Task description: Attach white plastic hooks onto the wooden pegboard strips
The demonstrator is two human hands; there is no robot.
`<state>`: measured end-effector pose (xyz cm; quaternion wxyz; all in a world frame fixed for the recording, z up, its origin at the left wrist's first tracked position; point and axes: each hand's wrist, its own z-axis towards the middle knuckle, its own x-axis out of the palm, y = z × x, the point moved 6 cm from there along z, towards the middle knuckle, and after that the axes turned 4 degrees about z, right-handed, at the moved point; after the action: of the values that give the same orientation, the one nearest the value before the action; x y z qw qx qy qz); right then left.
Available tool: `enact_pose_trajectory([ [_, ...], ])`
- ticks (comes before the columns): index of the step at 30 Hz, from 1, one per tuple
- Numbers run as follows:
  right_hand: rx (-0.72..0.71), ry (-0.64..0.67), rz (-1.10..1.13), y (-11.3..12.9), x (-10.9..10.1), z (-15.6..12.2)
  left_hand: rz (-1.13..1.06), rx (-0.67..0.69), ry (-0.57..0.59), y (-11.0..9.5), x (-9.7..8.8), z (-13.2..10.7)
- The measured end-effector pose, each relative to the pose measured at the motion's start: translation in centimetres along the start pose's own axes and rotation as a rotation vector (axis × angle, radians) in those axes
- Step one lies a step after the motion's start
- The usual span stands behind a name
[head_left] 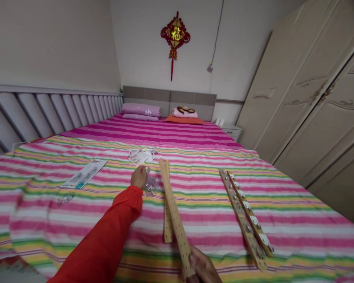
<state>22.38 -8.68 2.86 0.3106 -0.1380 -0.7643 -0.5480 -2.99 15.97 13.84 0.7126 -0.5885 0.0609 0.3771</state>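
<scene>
My left hand (139,176), in a red sleeve, reaches out over the striped bedspread (209,204) and closes on a small clear plastic bag (151,183). My right hand (202,267) at the bottom edge grips the near end of a long perforated wooden strip (174,212), which angles up across the bed. A second wooden strip (167,220) lies flat under it. To the right lie two more strips (246,216) fitted with metal hooks.
A printed card or package (84,173) lies at the left, with a clear packet (140,156) further up the bed. Pillows (141,110) sit by the headboard. A wardrobe (312,98) stands on the right and a slatted rail (61,112) on the left.
</scene>
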Motion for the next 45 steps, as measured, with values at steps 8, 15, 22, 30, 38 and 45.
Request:
enact_pose_trajectory([
  [8,-0.050,-0.002,0.283,2.4,0.8,3.9,-0.018,0.208,0.047,-3.0,0.9,-5.2],
  [15,-0.061,0.027,0.207,0.7,1.3,6.5,0.001,0.313,0.314,-2.6,6.8,-14.4],
  [22,-0.192,-0.053,-0.120,1.2,0.9,6.5,0.266,0.315,0.323,-2.2,9.7,-14.8],
  [30,-0.249,-0.317,0.037,2.0,-7.2,-2.2,0.310,0.416,0.293,-1.2,10.3,-14.7],
  [38,-0.298,-0.372,0.479,5.6,-14.7,-8.2,0.337,0.468,0.286,-1.0,10.5,-14.6],
  [45,-0.379,-0.273,0.577,7.5,-15.0,-6.2,0.304,0.503,0.297,-0.8,10.5,-14.6],
])
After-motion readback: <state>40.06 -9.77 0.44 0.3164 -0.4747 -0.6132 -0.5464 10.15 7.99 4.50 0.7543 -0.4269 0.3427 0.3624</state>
